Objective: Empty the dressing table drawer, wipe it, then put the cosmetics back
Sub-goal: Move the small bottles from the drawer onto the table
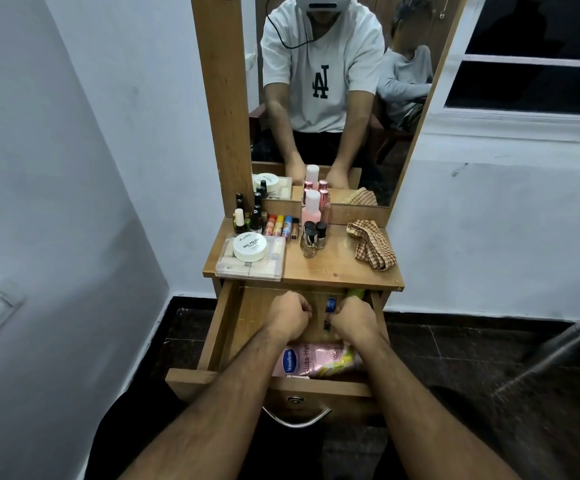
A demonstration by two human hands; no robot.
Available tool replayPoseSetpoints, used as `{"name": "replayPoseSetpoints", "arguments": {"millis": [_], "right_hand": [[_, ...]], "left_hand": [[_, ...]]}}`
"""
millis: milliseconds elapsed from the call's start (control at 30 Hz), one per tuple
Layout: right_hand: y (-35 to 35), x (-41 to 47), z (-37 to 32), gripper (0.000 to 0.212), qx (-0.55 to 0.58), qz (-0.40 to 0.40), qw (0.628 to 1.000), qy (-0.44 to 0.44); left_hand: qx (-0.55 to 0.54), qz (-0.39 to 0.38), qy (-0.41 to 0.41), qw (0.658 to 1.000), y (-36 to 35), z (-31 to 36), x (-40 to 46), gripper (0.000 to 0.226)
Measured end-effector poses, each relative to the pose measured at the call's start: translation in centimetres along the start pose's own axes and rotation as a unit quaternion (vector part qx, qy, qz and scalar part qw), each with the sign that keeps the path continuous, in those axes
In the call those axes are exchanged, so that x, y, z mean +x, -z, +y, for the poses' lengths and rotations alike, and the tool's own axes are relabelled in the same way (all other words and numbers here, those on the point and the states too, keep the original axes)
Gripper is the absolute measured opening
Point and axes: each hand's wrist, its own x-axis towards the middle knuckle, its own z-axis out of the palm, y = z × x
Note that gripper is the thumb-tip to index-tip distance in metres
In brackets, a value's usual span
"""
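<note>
1. Left hand (288,315): curled into a fist over the middle of the open wooden drawer (214,336); whether anything is enclosed cannot be told, the fingers being turned away from the camera.
2. Right hand (352,318): curled likewise, just right of the left hand; apparently gripping small items, with a small blue-capped object (331,303) showing at the knuckles and a green object (356,293) just beyond at the far right of the drawer. Exact grasp hidden.
3. Pink Vaseline lotion bottle with blue oval label (311,362): lying on its side at the near end of the drawer, beneath both wrists, touching a yellow-green soft pack (345,358) on its right.
4. Left half of the drawer floor: bare wood visible.
5. Curved metal drawer handle (297,419): on the near front panel, untouched.
6. Wooden dressing-table top (333,268): beyond the drawer, carrying a clear plastic compartment box (233,268) with a round white nail-polish-remover tub (249,247) at left, dark nail-polish bottles (255,216) and coloured lip-balm sticks (279,225) behind, a pink bottle with white cap (312,207) and small glass bottles (313,237) at centre.
7. Brown-and-cream checked cloth (373,249): crumpled at the right of the top, apart from the cosmetics.
8. Step judged in hand: emptying, with several items left inside; wiping not yet begun.
9. Next move judged to call for: lifting the gathered small items to free space on the top, then removing the lotion bottle and soft pack before reaching for the cloth.
</note>
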Motion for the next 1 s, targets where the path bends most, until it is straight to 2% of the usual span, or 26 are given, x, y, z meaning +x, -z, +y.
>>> {"name": "replayPoseSetpoints", "arguments": {"millis": [233, 433, 567, 667, 700, 767, 867, 933, 1000], "right_hand": [[-1.6, 2.3, -0.5, 0.019, -0.041, 0.037, 0.998, -0.037], [-0.9, 2.2, -0.6, 0.021, -0.084, 0.004, 0.996, -0.034], [0.7, 1.1, -0.3, 0.011, -0.046, -0.081, 0.995, 0.046], [2.3, -0.7, -0.3, 0.005, -0.073, -0.073, 0.988, 0.116], [2.9, -1.4, -0.3, 0.006, -0.094, -0.060, 0.984, 0.141], [4.1, -2.4, -0.5, 0.012, -0.141, -0.024, 0.970, 0.196], [6.0, -3.2, -0.7, 0.028, -0.160, 0.040, 0.953, 0.255], [7.0, -3.5, -0.9, 0.048, -0.111, 0.103, 0.949, 0.275], [7.5, -3.8, -1.1, 0.064, 0.002, 0.165, 0.949, 0.267]], "left_hand": [[-0.017, -0.006, 0.053, 0.998, -0.5, -0.8, 1.8, 0.023], [-0.030, 0.014, 0.020, 0.999, -0.7, -1.4, 2.1, 0.028], [-0.051, 0.032, -0.024, 0.998, 0.0, -1.2, 1.5, 0.027], [-0.088, -0.003, 0.007, 0.996, 0.4, -1.0, 1.0, 0.027], [-0.129, -0.036, 0.031, 0.990, 0.6, -0.9, 0.7, 0.027], [-0.257, -0.109, 0.075, 0.957, 1.0, -0.5, 0.0, 0.025], [-0.389, -0.156, 0.096, 0.903, 2.0, 0.0, -0.7, 0.030], [-0.440, -0.176, 0.091, 0.876, 2.7, 0.5, -1.2, 0.028], [-0.497, -0.183, 0.073, 0.845, 3.4, 1.3, -1.4, 0.023]]}}
